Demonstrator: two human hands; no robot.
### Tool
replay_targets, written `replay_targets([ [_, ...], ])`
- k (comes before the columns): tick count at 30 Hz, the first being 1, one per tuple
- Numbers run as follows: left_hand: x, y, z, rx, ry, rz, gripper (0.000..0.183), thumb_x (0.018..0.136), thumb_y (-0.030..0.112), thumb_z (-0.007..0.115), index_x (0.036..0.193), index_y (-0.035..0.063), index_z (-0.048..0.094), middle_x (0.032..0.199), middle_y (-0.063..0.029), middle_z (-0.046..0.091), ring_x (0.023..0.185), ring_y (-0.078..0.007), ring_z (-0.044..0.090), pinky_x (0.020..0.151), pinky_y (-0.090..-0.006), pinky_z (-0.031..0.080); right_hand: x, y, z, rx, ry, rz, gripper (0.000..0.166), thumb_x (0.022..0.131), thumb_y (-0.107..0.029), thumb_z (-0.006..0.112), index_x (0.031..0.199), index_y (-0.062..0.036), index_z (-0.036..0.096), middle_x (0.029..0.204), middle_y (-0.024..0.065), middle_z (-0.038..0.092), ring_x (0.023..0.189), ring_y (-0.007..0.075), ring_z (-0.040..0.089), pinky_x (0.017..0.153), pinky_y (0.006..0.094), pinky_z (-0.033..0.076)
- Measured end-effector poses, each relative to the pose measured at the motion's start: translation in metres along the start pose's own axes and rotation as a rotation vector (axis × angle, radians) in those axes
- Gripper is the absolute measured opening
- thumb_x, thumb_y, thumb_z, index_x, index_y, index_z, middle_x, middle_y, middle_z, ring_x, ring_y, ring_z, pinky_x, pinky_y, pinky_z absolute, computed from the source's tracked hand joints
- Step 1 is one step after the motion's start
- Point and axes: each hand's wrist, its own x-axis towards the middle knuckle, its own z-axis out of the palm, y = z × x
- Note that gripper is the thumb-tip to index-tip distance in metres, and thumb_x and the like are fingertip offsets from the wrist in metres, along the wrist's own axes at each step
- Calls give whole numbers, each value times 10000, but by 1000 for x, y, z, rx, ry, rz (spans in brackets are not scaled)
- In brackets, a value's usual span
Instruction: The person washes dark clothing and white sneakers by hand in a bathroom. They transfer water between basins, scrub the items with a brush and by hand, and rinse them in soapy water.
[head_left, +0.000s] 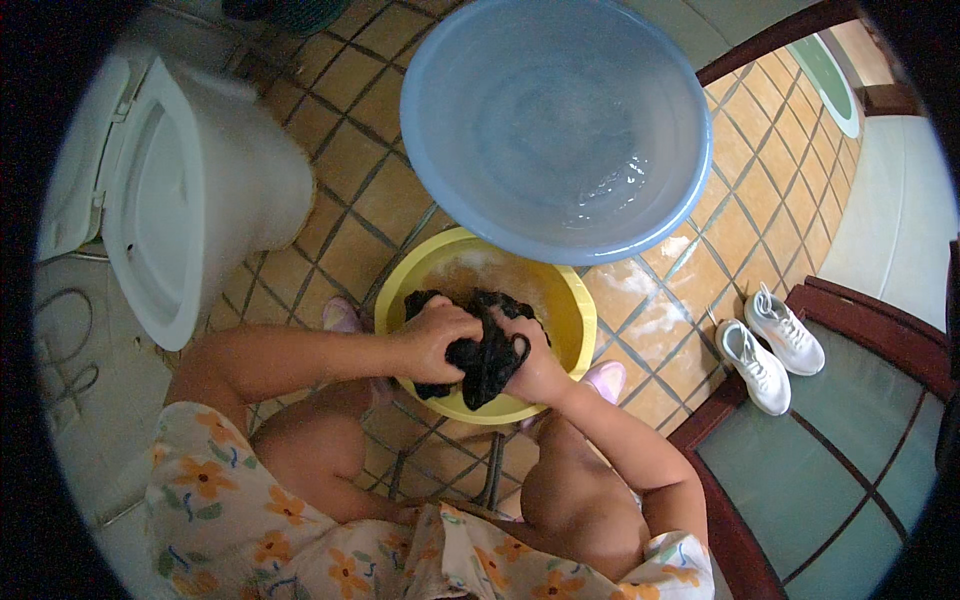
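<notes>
My left hand (435, 341) and my right hand (532, 360) both grip a wet-looking black cloth item (487, 360), bunched between them. It may be a garment, but its shape is too crumpled to tell. A thin black loop sticks out beside my right fingers. Both hands are over a yellow plastic basin (583, 322) that stands on the floor between my feet. Cloudy, foamy water (480, 268) shows at the basin's far side. Parts of the cloth are hidden behind my fingers.
A large blue basin (555, 127) of water stands just beyond, overlapping the yellow one in view. At left is a white toilet (247, 165). White sneakers (757, 367) rest by a glass-paneled door (817, 435) at right. Foam patches (652, 292) lie on the tiled floor (360, 187).
</notes>
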Motion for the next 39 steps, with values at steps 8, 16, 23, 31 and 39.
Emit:
replay_targets([
  [8, -7, 55, -25, -256, -9, 160, 403, 565, 176, 743, 894, 74, 534, 885, -107, 567, 888, -334, 556, 824, -411, 389, 4, -34, -27, -192, -180, -30, 543, 764, -300, 700, 1271, -196, 536, 1515, 202, 211, 1377, 486, 169, 1101, 555, 207],
  [16, 8, 78, -32, -558, -101, 155, 475, 594, 325, 747, 949, 67, 567, 940, -109, 575, 854, -320, 556, 771, -418, 453, 16, -47, -30, 58, -220, -122, 457, 804, -323, 643, 1179, -69, 580, 1293, 241, 478, 1219, 416, 420, 1026, 468, 334],
  [23, 17, 80, -37, -674, -114, 240, 407, 548, 200, 686, 896, 38, 551, 867, -121, 601, 809, -290, 600, 722, -358, 470, 15, -55, -23, -94, -8, -289, 342, 716, -254, 607, 960, -19, 562, 974, 183, 556, 906, 378, 513, 796, 449, 409],
  [31, 14, 62, -41, -874, -242, 36, 419, 612, 328, 707, 867, 29, 564, 881, -84, 607, 816, -212, 573, 744, -351, 457, 14, -64, -24, -104, -80, -163, 380, 697, -258, 633, 977, -9, 572, 947, 177, 561, 920, 391, 511, 820, 453, 404],
  [39, 5, 101, -96, -1073, -21, 138, 508, 589, 284, 754, 978, 38, 540, 1035, -95, 564, 1059, -233, 534, 947, -383, 390, 50, -141, -91, -58, -128, -226, 432, 669, -322, 676, 981, -32, 607, 870, 186, 585, 806, 384, 563, 740, 433, 434],
])
